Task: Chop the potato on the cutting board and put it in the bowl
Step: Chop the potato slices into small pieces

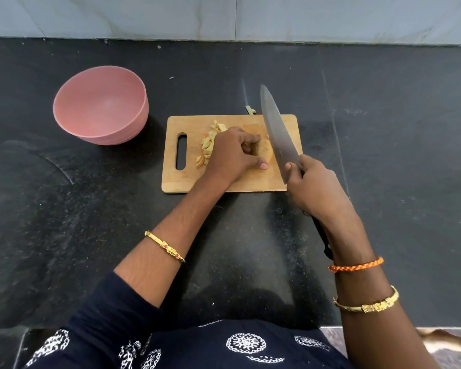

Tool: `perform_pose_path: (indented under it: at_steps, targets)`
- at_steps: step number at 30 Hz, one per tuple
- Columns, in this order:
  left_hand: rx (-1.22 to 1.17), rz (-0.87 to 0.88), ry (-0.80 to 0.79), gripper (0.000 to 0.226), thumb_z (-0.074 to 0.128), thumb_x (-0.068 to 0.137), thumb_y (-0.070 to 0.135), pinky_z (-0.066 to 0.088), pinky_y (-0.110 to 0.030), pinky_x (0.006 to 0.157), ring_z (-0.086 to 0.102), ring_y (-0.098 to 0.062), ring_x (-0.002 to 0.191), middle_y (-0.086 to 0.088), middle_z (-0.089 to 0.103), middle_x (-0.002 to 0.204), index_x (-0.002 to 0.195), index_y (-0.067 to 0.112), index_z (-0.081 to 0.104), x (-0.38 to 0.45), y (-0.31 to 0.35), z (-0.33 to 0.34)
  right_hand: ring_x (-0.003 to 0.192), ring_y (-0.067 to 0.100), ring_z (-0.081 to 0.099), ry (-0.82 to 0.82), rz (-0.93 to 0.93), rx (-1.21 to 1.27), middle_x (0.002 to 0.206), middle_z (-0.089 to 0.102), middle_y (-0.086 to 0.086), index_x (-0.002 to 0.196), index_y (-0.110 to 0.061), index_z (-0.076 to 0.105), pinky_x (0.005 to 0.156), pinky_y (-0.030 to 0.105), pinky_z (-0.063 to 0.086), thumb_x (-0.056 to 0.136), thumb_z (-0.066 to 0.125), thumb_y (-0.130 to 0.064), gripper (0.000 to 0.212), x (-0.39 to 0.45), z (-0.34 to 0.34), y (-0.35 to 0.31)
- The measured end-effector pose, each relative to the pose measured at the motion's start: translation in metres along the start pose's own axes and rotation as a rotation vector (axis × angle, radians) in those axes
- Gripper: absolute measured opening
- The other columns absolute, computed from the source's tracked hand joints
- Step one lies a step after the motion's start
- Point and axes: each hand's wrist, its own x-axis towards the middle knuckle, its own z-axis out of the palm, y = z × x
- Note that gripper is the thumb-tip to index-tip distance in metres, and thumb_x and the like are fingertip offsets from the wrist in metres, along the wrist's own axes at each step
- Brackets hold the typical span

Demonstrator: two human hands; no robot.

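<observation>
A wooden cutting board (250,179) with a handle slot lies on the dark counter. My left hand (233,153) curls over the uncut part of the potato (266,151) in the board's middle. Several chopped potato pieces (207,146) lie just left of that hand. My right hand (316,187) grips the handle of a large knife (277,131). Its blade slants over the board's right side, right beside the potato. An empty pink bowl (101,102) stands to the left of the board.
One stray potato scrap (250,110) lies on the black stone counter (397,129) just behind the board. A pale tiled wall (224,17) runs along the back. The counter's front edge is at my body.
</observation>
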Motion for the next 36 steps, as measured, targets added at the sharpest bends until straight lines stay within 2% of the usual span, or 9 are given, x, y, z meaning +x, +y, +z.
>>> perform_pose_path:
  at_steps: [6,9,12,16,20,25,32,34,36]
  targets:
    - [-0.016,0.003,0.001,0.066,0.089,0.053,0.018,0.042,-0.002,0.065,0.05,-0.001,0.071,0.003,0.059,0.089,0.114,0.005,0.065,0.0,-0.001,0.001,0.068,0.023,0.053,0.003,0.003,-0.006,0.085,0.054,0.009,0.071,-0.022,0.039,0.062,0.034,0.044,0.098,0.039,-0.031,0.029,0.004,0.003,-0.003]
    - [-0.016,0.014,0.007,0.065,0.089,0.054,0.017,0.042,-0.002,0.064,0.049,0.0,0.069,0.005,0.058,0.086,0.113,0.005,0.065,0.0,-0.002,0.001,0.075,0.027,0.052,-0.001,0.007,-0.035,0.087,0.051,0.009,0.083,-0.018,0.043,0.069,0.039,0.048,0.099,0.038,-0.031,0.02,0.005,0.004,-0.007]
    - [-0.002,0.024,-0.005,0.064,0.088,0.055,0.017,0.041,-0.001,0.064,0.05,0.0,0.069,0.005,0.057,0.085,0.113,0.005,0.065,0.001,-0.002,0.0,0.083,0.03,0.048,0.001,-0.002,-0.087,0.093,0.049,0.01,0.098,-0.016,0.045,0.074,0.037,0.043,0.099,0.037,-0.029,0.015,0.004,0.008,-0.011]
    - [0.013,0.03,-0.016,0.063,0.088,0.056,0.014,0.041,-0.002,0.066,0.053,-0.006,0.075,0.005,0.055,0.085,0.114,0.004,0.065,0.001,-0.005,0.0,0.084,0.031,0.048,0.021,0.001,-0.104,0.093,0.047,0.011,0.097,-0.017,0.04,0.075,0.037,0.042,0.1,0.036,-0.028,0.012,0.001,0.014,-0.013]
    - [0.016,0.035,0.005,0.062,0.087,0.058,0.013,0.041,0.0,0.066,0.053,-0.005,0.075,0.004,0.057,0.088,0.115,0.004,0.064,-0.001,-0.004,0.003,0.092,0.031,0.055,0.023,0.036,-0.104,0.094,0.048,0.01,0.109,-0.014,0.044,0.081,0.044,0.049,0.101,0.035,-0.029,0.019,-0.004,0.018,-0.016]
    - [0.029,0.039,0.013,0.061,0.086,0.058,0.012,0.041,0.001,0.065,0.055,-0.007,0.078,0.004,0.059,0.091,0.115,0.004,0.064,-0.001,-0.004,0.001,0.09,0.031,0.055,-0.032,0.071,-0.142,0.096,0.05,0.014,0.106,-0.013,0.042,0.081,0.044,0.049,0.1,0.036,-0.028,0.017,-0.018,0.027,-0.005]
    - [0.03,0.03,-0.005,0.063,0.086,0.058,0.012,0.038,0.003,0.062,0.053,-0.007,0.078,0.002,0.059,0.092,0.117,0.004,0.063,-0.003,-0.002,0.001,0.087,0.038,0.056,-0.031,0.081,-0.112,0.093,0.055,0.017,0.09,-0.016,0.04,0.076,0.042,0.048,0.1,0.035,-0.031,0.019,-0.046,0.022,0.015]
    - [0.012,0.011,-0.014,0.064,0.086,0.058,0.012,0.039,0.003,0.063,0.053,-0.007,0.079,0.001,0.059,0.094,0.117,0.003,0.062,-0.003,-0.003,0.001,0.077,0.033,0.055,0.008,0.059,-0.074,0.084,0.055,0.014,0.077,-0.018,0.038,0.068,0.037,0.045,0.099,0.037,-0.031,0.026,-0.052,0.013,0.016]
    - [-0.017,-0.013,-0.01,0.065,0.087,0.057,0.012,0.04,0.002,0.063,0.054,-0.007,0.08,0.0,0.061,0.096,0.117,0.003,0.063,-0.003,-0.003,0.0,0.062,0.02,0.047,0.075,0.017,-0.029,0.071,0.048,0.007,0.067,-0.019,0.03,0.054,0.032,0.033,0.1,0.038,-0.029,0.034,-0.05,0.005,0.011]
